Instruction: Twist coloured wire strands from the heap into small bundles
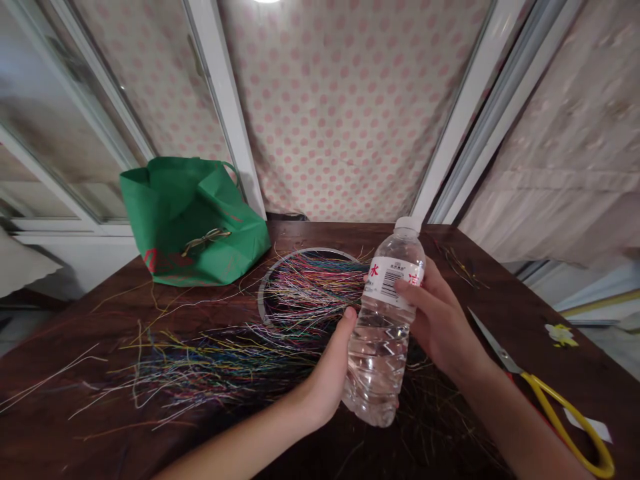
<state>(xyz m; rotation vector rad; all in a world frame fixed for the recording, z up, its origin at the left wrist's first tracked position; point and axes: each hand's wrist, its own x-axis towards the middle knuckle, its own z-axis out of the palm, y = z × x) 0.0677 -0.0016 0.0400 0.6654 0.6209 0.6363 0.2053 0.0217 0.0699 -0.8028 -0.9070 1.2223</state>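
Observation:
A clear plastic water bottle with a white cap and a white label is held up above the table, its top leaning to the right. My right hand grips its upper part from the right, thumb across the label. Around the lower left side wraps my left hand, its thumb showing and its other fingers hidden behind the bottle. Beyond and left of the bottle, many thin coloured wires lie across a round rimmed object. A second bundle of wires spreads out left of my left hand.
A green bag stands at the back left, with a small tied bundle of wire on it. Yellow-handled scissors lie at the right. Loose wires and a small yellow-and-white piece lie on the dark table.

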